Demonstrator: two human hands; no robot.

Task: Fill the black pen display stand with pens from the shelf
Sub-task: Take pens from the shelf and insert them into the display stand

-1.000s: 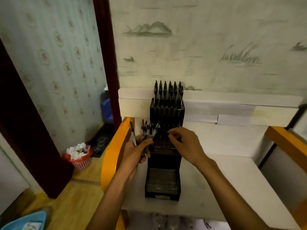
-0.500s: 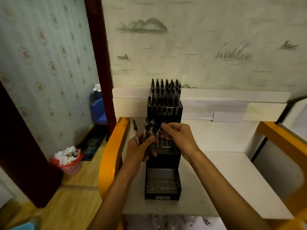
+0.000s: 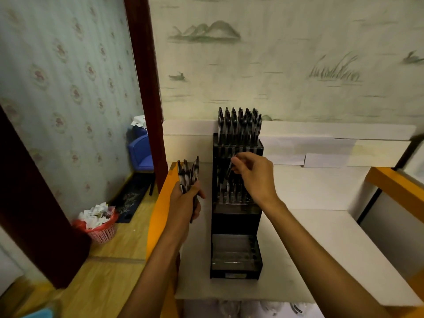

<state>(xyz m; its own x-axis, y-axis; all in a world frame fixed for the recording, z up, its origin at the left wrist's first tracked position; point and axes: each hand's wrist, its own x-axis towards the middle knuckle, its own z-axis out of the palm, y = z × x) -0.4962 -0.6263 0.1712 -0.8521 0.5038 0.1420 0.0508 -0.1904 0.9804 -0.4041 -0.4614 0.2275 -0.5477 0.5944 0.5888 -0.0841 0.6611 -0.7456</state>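
Note:
The black pen display stand (image 3: 236,226) rises in tiers on the white shelf top (image 3: 321,249). Its top tier is packed with upright pens (image 3: 239,123); the middle tier holds a few, and the lowest tier looks empty. My left hand (image 3: 185,203) grips a bundle of several pens (image 3: 188,174) just left of the stand, tips pointing up. My right hand (image 3: 254,175) pinches a single pen (image 3: 229,172) tilted over the middle tier, in front of the stand's upper wall.
An orange rail (image 3: 158,214) edges the shelf on the left and another (image 3: 394,182) on the right. A white backboard (image 3: 332,131) runs behind the stand. On the wooden floor at left stand a pink bin of paper (image 3: 101,228) and a blue chair (image 3: 141,152).
My right hand has taken one pen from the bundle and moved up and right over the middle tier. My left hand has drawn away to the left with the bundle.

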